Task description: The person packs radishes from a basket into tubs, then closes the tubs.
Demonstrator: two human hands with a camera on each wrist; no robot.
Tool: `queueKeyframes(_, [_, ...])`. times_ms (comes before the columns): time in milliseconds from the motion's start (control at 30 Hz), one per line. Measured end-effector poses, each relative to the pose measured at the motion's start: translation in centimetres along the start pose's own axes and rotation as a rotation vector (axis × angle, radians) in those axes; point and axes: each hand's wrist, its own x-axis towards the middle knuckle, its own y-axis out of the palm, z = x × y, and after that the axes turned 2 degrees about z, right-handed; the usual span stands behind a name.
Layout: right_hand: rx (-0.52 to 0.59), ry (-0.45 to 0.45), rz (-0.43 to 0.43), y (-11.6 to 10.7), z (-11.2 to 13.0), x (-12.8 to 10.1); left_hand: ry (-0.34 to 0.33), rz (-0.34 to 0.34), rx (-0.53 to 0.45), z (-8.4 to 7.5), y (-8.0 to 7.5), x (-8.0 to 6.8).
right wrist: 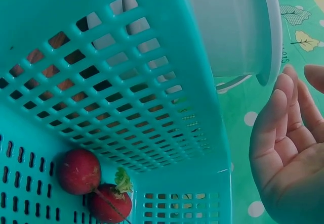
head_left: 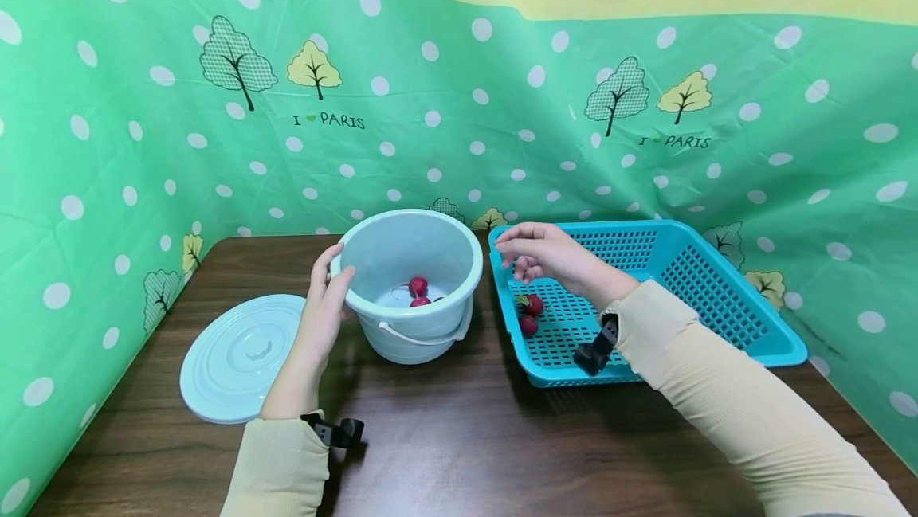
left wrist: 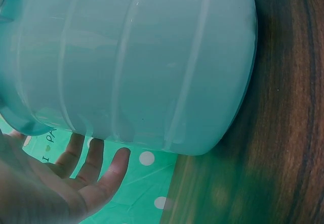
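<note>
My left hand [head_left: 326, 306] rests its fingers against the outer left side of a pale blue bucket [head_left: 412, 342], near the rim. The left wrist view has those fingers [left wrist: 115, 171] spread along the bucket's wall. Inside the bucket lie red radishes [head_left: 417, 287]. Over the left rim of the blue basket [head_left: 534, 374] hovers my right hand [head_left: 548, 254], its fingers loosely bent and holding nothing. Below it, two radishes [right wrist: 79, 172] sit in the basket's left corner, one with a short green leaf stub.
A round, light blue lid [head_left: 237, 358] lies on the dark wooden table [head_left: 430, 453], left of the bucket. The bucket's handle [head_left: 423, 339] hangs down at its front. Behind the table hangs a green dotted cloth [head_left: 430, 103]. A black camera strap circles each wrist.
</note>
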Motion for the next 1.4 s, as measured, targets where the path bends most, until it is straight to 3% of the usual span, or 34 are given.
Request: queueKeyframes(1400, [-0.074,0.019,0.031,-1.2,-0.5,-0.3,-0.004,-0.003,0.002,-0.1,0.0,0.0])
